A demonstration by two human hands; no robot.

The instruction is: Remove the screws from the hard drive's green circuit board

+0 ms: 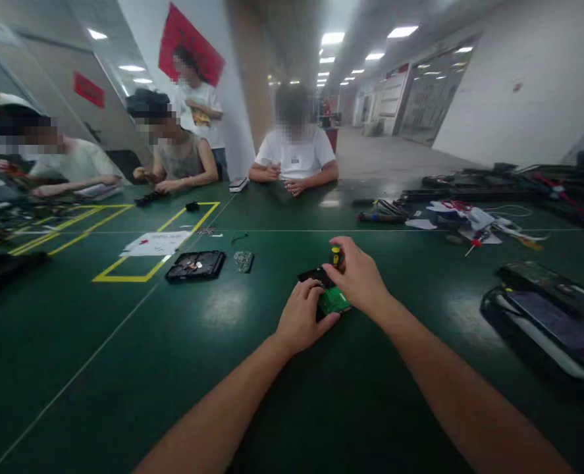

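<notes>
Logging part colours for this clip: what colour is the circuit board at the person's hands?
The circuit board is green, best seen in the head view.

Circuit board (336, 300) on bench (173, 375) before me; left fingers (312, 283) at its left side, screwdriver (336, 255) in right fingers (344, 243) over the far side. Leftward: small slab (243, 262), then open case (197, 264), paper (156, 244) behind that. Right: devices (551, 322) near, cables (484, 222) beyond. Co-worker (295, 157) opposite.
</notes>
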